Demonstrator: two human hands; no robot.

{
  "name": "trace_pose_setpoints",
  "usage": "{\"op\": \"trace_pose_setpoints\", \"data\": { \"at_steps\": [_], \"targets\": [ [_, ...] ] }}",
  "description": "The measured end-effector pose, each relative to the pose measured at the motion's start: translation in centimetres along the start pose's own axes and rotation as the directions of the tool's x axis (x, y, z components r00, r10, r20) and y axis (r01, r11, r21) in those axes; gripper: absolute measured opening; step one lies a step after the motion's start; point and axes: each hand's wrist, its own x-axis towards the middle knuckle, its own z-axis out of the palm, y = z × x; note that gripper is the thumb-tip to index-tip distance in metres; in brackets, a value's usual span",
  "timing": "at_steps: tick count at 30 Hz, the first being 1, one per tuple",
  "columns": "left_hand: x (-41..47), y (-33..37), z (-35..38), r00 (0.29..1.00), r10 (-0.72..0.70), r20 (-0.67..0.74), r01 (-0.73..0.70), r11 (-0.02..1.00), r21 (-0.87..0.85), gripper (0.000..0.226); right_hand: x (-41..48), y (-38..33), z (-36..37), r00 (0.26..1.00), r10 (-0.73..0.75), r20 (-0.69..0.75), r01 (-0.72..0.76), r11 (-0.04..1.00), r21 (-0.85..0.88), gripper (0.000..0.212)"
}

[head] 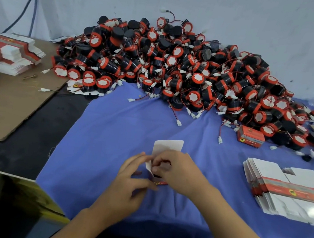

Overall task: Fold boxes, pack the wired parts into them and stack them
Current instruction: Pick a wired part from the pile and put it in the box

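Closest, over the blue cloth (111, 133) on the surface, both hands pinch a half-folded box (166, 147): the left hand (131, 177) at its printed end, the right hand (177, 170) curled over the opening, white flap up. It looks like thin card, light and easily creased, so best held by the edges. To the right lie flat blanks (289, 190); beyond them, one closed box (250, 137); farthest, a heap of hard black-and-red parts (178, 68) whose thin wires will likely tangle.

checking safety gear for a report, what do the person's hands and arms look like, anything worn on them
The left hand and right hand are bare, no gloves. Both forearms are uncovered to the frame's edge, no sleeve in view. No watch, bracelet or ring shows.
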Motion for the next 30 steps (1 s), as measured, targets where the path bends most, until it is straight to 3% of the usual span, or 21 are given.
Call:
{"op": "trace_pose_setpoints", "data": {
  "at_steps": [5,9,13,16,18,20,23,26,28,30],
  "targets": [
    [1.0,0.6,-0.6,0.958,-0.205,-0.201,0.160,0.963,-0.217,0.035,-0.1,-0.2,-1.1,0.984,-0.099,0.148,0.117,0.985,-0.123,0.016],
    [2.6,1.6,-0.2,0.903,-0.397,-0.165,0.269,0.820,-0.505,0.041,0.1,-0.6,-0.6,1.000,-0.001,0.014,0.002,0.999,-0.055,0.010],
    [3.7,1.5,0.4,0.891,-0.435,-0.134,0.280,0.756,-0.591,0.042,0.6,-1.0,-0.1,0.997,0.074,-0.027,-0.077,0.987,-0.144,0.014],
    [4.0,1.5,0.7,0.885,-0.440,-0.152,0.269,0.750,-0.605,0.038,0.8,-1.3,-0.6,0.995,-0.020,0.099,0.049,0.952,-0.304,0.026],
    [4.3,1.6,1.0,0.863,-0.462,-0.204,0.261,0.754,-0.602,0.042,0.5,-1.1,-0.8,0.982,-0.087,0.167,0.141,0.926,-0.351,0.018],
    [4.6,1.5,1.4,0.838,-0.509,-0.196,0.300,0.729,-0.615,0.054,-0.2,-0.3,-0.5,0.990,-0.100,0.097,0.122,0.959,-0.255,0.014],
    [4.9,1.5,2.1,0.835,-0.550,0.012,0.405,0.600,-0.690,0.067,-1.7,0.5,0.0,0.971,-0.016,-0.237,0.009,1.000,-0.029,0.017],
    [5.1,1.4,2.7,0.828,-0.541,0.144,0.476,0.546,-0.689,0.061,-3.3,0.8,0.8,0.908,-0.006,-0.418,0.081,0.984,0.162,0.026],
    [5.3,1.3,2.9,0.833,-0.534,0.143,0.494,0.605,-0.625,0.046,-4.3,1.2,1.0,0.831,0.127,-0.542,0.102,0.922,0.372,0.034],
    [5.4,1.1,3.0,0.836,-0.530,0.139,0.503,0.641,-0.580,0.035,-4.5,2.2,0.0,0.726,0.367,-0.582,0.105,0.777,0.621,0.030]
  ]
}}
